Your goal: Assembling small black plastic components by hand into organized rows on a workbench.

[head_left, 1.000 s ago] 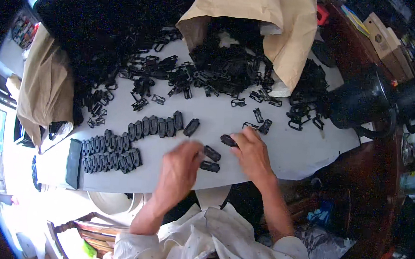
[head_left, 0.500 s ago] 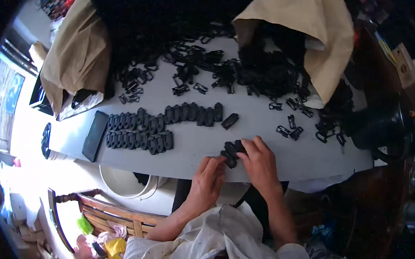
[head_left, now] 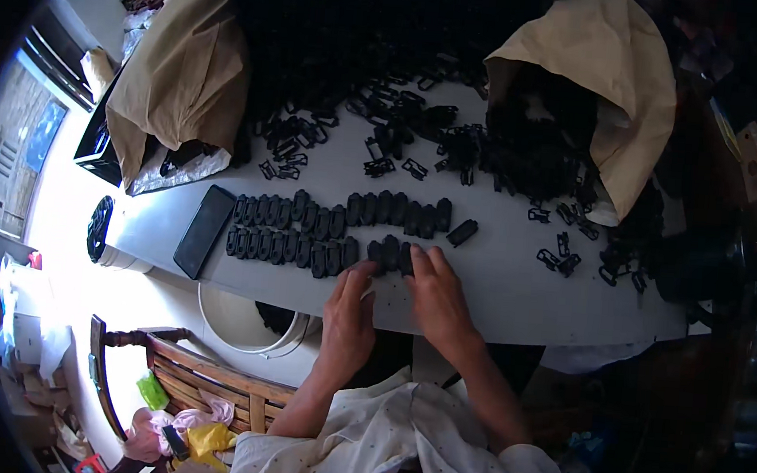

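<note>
Several small black plastic parts (head_left: 390,253) stand side by side on the table, pressed between my two hands. My left hand (head_left: 350,314) has its fingertips closed against their left end. At the right end, the fingers of my right hand (head_left: 436,299) grip the same group. Just left of it, a lower row of matching black parts (head_left: 289,249) ends beside my left fingertips. Behind lies an upper row (head_left: 287,214), continuing to the right as a further run (head_left: 398,211). One single black part (head_left: 461,233) lies tilted, apart from the rows. My fingers hide some of the held parts.
Loose black open-frame pieces (head_left: 391,135) lie heaped across the back of the table (head_left: 516,301). Brown paper bags stand at the left (head_left: 187,70) and right (head_left: 590,40). A dark phone-like slab (head_left: 204,232) lies at left. Below are a white bucket (head_left: 234,319) and wooden chair (head_left: 225,376).
My hands have carried the short group of black parts leftward, up to the end of the lower row. The group now stands in line with that row. The whole view has shifted slightly.
</note>
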`<state>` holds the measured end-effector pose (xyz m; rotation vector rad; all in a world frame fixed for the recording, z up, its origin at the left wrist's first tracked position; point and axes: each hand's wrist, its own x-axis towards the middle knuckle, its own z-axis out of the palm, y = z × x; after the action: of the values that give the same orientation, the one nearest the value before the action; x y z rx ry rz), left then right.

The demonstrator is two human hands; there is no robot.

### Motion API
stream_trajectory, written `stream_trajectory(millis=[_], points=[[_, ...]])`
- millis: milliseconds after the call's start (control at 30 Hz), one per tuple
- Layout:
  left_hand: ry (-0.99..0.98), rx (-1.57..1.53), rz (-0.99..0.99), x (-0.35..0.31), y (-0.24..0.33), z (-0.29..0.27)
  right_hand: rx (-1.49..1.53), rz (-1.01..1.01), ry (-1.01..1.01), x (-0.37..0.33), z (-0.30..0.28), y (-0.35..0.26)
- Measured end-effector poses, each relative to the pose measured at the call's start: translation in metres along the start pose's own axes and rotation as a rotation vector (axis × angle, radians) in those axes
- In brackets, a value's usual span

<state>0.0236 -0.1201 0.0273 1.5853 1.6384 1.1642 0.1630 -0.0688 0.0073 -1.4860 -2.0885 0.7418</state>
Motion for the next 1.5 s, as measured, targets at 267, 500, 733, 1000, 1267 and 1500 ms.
stream_trajectory(millis=[267, 500, 733, 1000, 1267, 1500], points=[[0.069, 0.184, 0.087, 0.000, -0.001, -0.002, 0.137, -0.073, -0.071, 0.007, -0.011, -0.003], [0.065, 0.186, 0.145, -0.004, -0.005, 0.003, 0.047, 0.203, 0.147, 0.007, -0.033, 0.021], [-0.018, 0.140, 0.207, -0.002, -0.004, 0.014, -0.274, 0.194, 0.212, 0.032, -0.033, 0.042], [-0.090, 0.440, 0.476, 0.021, 0.010, 0.034, -0.189, 0.061, 0.201, 0.046, -0.031, 0.046], [-0.161, 0.622, 0.402, 0.050, 0.011, 0.051, -0.251, 0.035, 0.178, 0.056, -0.027, 0.040], [-0.119, 0.673, 0.470, 0.062, 0.011, 0.051, -0.264, 0.023, 0.144, 0.063, -0.030, 0.045]])
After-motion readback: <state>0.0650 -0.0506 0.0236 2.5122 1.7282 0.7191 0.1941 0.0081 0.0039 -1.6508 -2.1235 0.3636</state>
